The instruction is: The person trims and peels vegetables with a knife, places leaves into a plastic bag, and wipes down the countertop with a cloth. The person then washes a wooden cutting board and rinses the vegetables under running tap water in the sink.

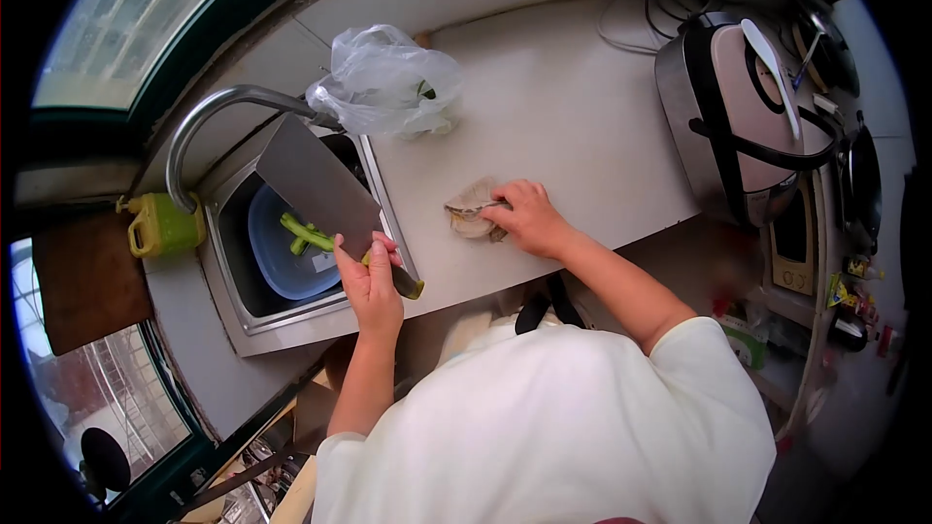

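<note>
While the left hand (373, 293) gripped 1 knife (316, 175) and seemingly greens (307, 233), probably keeping them off the counter (553, 87), the right hand (532, 219) pinched 1 rag (468, 202) at its fingertips.

left fingers (384, 242) partly hide cleaver handle (408, 282)

Left hand (367, 286): fingers closed round a cleaver (325, 180), broad blade slanting over the sink (223, 278).
Right hand (532, 220): fingers gripping a crumpled cloth (468, 206) on the pale surface (568, 107).
Blue basin (274, 270): inside the sink.
Green stalks (309, 235): at the basin, near the left hand; whether held, unclear.
Tap (181, 150): metal, curved.
Plastic bag (383, 87): translucent, crumpled, just beside the sink.
Rice cooker (694, 102): pink and grey, white spoon (772, 68) on its lid.
Jug (170, 225): yellow-green, beside the sink.
</note>
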A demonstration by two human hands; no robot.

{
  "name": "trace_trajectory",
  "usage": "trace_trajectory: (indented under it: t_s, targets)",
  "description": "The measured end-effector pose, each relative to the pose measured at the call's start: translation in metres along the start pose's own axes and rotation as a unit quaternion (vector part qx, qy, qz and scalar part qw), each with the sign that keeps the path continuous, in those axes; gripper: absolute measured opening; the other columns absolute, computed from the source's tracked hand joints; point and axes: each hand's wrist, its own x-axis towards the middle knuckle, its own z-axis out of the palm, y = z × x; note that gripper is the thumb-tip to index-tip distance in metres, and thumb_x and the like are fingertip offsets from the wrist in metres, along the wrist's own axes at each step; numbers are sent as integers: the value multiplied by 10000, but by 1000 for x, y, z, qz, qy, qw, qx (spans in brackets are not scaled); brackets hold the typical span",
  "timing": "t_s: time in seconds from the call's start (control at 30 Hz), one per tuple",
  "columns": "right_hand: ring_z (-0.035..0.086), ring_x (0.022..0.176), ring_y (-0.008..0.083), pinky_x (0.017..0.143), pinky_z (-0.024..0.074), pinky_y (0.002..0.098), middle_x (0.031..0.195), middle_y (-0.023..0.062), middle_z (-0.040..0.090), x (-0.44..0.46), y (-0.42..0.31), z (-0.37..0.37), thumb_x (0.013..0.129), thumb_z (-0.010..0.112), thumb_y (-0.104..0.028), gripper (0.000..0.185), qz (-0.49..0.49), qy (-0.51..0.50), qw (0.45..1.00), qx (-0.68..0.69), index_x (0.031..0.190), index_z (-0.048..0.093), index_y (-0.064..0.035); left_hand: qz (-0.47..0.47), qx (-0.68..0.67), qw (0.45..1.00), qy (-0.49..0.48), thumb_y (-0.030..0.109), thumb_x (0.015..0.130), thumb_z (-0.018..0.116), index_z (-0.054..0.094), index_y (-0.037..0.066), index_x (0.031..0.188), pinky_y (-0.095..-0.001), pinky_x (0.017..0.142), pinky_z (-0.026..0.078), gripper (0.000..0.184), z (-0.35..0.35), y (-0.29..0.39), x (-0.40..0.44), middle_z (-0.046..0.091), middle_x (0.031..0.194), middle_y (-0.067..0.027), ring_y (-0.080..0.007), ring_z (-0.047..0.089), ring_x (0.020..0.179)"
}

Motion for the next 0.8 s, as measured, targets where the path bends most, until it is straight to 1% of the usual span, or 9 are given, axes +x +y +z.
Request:
trace_trajectory:
  t_s: [0.13,0.2,0.33,0.43,0.53,0.57,0.6,0.67,0.8]
  targets:
    - [532,880,235,798,424,339,934,60,560,13,0,-28,801,528,-27,249,94,22,973,208,1035,582,-90,-7,204,979,-27,34,920,425,198,-58,1370,-255,787,402,513,-9,-8,-21,449,1015,-98,-165,450,862]
    - [532,874,144,788,432,268,937,29,568,6,2,-50,848,470,-16,233,261,23,853,452,1061,560,-35,72,338,937,-49,-20,864,436,215,-55,1386,-342,835,394,569,-7,-4,-24,460,1062,-180,-279,474,918]
    - [515,949,95,839,420,234,1000,28,569,-29,23,-98,889,458,-55,283,303,248,741,545,1160,505,13,115,484,865,-65,-59,804,480,244,-33,1396,-369,835,380,638,-17,-16,-31,458,1040,-190,-336,467,921]
    - [507,1078,201,895,411,278,1190,111,514,-57,48,-100,879,492,-101,409,424,350,758,351,1278,430,-32,139,552,819,-70,-71,769,495,274,-20,1395,-387,800,372,666,-17,-20,-31,460,1014,-168,-311,473,920]
    - [382,1241,338,984,353,406,1387,183,328,-66,64,-74,853,549,-192,562,401,245,868,-161,1369,337,-120,122,579,800,-99,-71,769,493,284,-18,1392,-388,782,367,660,-15,-25,-27,458,1018,-161,-308,473,916]
    - [229,1320,393,1010,268,529,1451,201,165,-62,63,-63,848,568,-294,626,441,162,860,-201,1402,285,-222,113,584,797,-100,-69,769,491,288,-17,1390,-391,772,361,656,-14,-27,-28,458,1011,-160,-308,470,913]
    - [190,1339,385,1003,203,607,1458,188,172,-51,59,-54,844,570,-353,621,466,116,849,-219,1397,299,-272,92,581,800,-117,-63,776,487,291,-14,1390,-393,777,359,646,-12,-25,-27,458,1014,-161,-309,469,921]
    - [133,1351,388,1018,138,614,1471,177,155,-38,66,-37,847,535,-418,607,504,43,817,-277,1396,312,-285,79,567,807,-143,-68,748,507,281,-18,1391,-424,822,357,684,-13,-30,-28,454,1024,-189,-333,465,932]
    - [160,1356,319,995,171,590,1471,133,202,-21,89,-37,863,520,-353,563,537,91,799,-255,1379,343,-213,48,537,825,-172,-53,774,511,284,-22,1385,-419,824,364,652,-17,-28,-32,459,1028,-192,-340,471,940]
